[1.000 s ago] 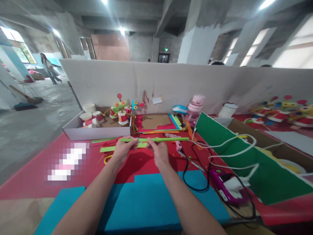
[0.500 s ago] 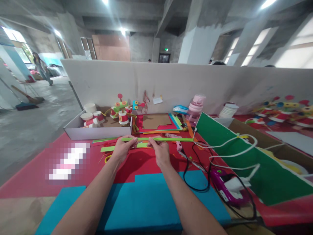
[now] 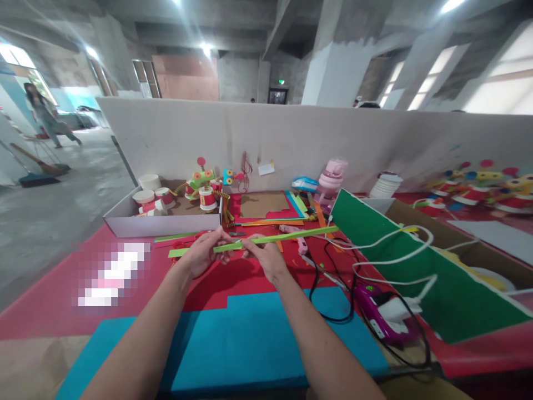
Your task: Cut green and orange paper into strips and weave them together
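Note:
A long, narrow light-green paper strip is held level above the red table, slanting up to the right. My right hand pinches it between thumb and fingers left of its middle. At its left end my left hand has its fingers closed around the strip, partly hiding how it grips. Under and left of my left hand another green paper strip lies on the table. A pink glue gun rests to the right, behind my right hand.
A white box tray with paper cups and a paper-cup robot figure stands back left. Blue foam board lies in front. Right are a green-sided box, white and black cables, and a purple power strip. A pink bottle stands behind.
The strip has tilted, its right end rising and its left end dropping. My hands have come closer together, the right moving left. In the background a person has walked further left.

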`<state>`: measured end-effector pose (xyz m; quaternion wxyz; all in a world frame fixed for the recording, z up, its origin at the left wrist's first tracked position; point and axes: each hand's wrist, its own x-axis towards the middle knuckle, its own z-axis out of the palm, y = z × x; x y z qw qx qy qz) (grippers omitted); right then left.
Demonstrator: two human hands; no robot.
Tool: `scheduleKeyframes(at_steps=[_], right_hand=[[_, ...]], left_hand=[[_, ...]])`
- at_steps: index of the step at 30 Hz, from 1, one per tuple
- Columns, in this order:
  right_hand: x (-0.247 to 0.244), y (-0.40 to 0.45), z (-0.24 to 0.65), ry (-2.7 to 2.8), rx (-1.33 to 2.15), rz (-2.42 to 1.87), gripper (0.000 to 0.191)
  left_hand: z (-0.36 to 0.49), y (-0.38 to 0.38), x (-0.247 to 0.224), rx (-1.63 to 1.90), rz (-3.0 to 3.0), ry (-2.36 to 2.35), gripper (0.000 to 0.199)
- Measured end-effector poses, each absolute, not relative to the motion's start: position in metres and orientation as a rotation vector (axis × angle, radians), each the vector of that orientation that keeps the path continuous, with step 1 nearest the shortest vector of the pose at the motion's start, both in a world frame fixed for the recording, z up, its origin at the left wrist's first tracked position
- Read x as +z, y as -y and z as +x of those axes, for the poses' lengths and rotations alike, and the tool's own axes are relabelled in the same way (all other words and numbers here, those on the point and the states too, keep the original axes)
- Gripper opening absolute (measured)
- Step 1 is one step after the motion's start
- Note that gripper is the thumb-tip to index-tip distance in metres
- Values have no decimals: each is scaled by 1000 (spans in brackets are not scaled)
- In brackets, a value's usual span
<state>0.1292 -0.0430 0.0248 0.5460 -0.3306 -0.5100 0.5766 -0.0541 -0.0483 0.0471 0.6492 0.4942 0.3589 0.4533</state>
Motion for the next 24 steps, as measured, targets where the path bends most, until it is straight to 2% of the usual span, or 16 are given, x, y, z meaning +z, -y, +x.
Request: scheduleKeyframes(at_steps=[3,6,9,13,20,24], right_hand=[[24,42,128,1211,1359,-796,24],[20,40,125,1064,1420,-746,23],[17,39,121,985,1449,-685,24],[16,40,119,1172,1368,-703,24],[21,41,123,1233,1270,-767,23],[20,46,123,1278,1550,-748,33]], left_hand=[[-51,52,46,864,1261,-846,35],[-37,53,39,875,1328,-820,29],[-21,49,28,1024,1356,-884,30],[-11,43,19,1188,1308,-991,33],[-31,46,36,1091,1432,-930,34],[-44,45,39,1159,1376,-910,35]])
